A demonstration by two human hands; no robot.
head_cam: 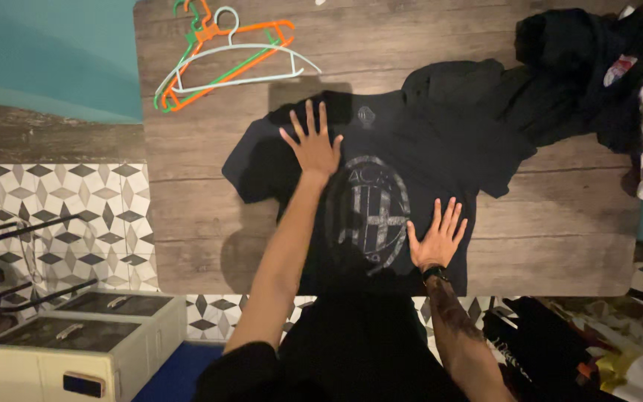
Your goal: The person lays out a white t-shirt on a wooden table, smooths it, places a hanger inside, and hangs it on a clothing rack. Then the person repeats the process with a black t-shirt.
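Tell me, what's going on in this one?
A person has a dark T-shirt spread front-up on a wooden table. Both hands lie flat on it, fingers spread: the left hand near the upper part, the right hand beside the round print. Hangers and a clothes pile lie at the table's far edge.

Single head view — looks steeply down, table (187, 223) seemingly near.

Wooden table (187, 223), patterned tile floor (76, 208), teal wall (46, 52)
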